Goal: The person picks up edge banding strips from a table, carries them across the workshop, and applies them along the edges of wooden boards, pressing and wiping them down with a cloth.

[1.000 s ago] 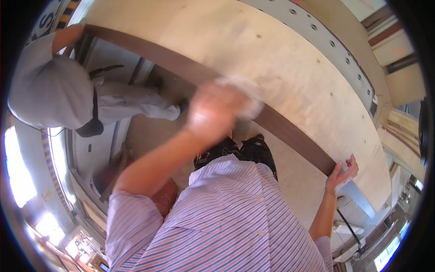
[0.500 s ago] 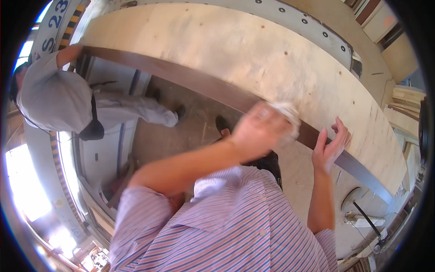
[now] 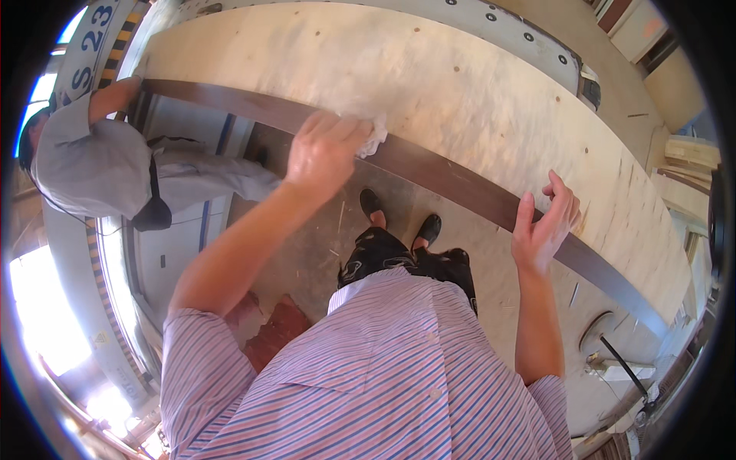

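A long pale plywood panel (image 3: 429,92) with a smooth dark brown edge band (image 3: 445,172) stretches across in front of me. My left hand (image 3: 326,153) is closed on a crumpled white rag (image 3: 375,140), which presses against the dark edge band left of the middle. Part of the rag is hidden under my fingers. Further right, my right hand (image 3: 543,230) rests at the near edge of the panel, thumb and forefinger apart, holding nothing. Its other fingers are partly hidden by the hand itself. Grey smudges and small dark spots mark the panel's face.
At the panel's left end stands another person (image 3: 96,165) in grey, one hand on its end. Behind the panel runs a grey machine bed (image 3: 498,23) with dark round fittings. Stacked boards (image 3: 690,161) lie at the right. A round-based stand (image 3: 598,333) is on the floor at lower right.
My left hand has slid leftward along the dark edge band with the rag. My right hand has shifted slightly left and away from me. My feet now show below the panel.
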The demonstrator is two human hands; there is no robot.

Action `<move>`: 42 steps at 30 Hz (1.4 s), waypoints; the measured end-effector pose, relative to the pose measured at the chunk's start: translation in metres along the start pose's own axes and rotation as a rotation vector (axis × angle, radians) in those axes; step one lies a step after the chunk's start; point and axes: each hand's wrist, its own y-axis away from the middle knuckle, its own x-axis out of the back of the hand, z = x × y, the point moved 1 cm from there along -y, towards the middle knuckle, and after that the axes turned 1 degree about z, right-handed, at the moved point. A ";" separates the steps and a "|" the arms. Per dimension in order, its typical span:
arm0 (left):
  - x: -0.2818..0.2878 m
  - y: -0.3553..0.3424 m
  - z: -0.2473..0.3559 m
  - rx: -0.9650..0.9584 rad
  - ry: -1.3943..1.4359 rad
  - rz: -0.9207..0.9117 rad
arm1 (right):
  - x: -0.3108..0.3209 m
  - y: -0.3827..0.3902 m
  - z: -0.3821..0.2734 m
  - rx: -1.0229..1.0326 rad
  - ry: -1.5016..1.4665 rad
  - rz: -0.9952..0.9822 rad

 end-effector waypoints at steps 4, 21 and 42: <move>-0.026 -0.010 0.085 -0.039 0.243 0.148 | -0.007 -0.006 -0.004 0.044 0.002 -0.002; -0.023 -0.016 0.105 -0.188 0.231 0.133 | -0.004 0.000 0.002 -0.042 0.033 -0.019; -0.013 -0.035 0.071 -0.153 0.130 -0.059 | 0.002 0.006 0.021 -0.119 -0.214 0.111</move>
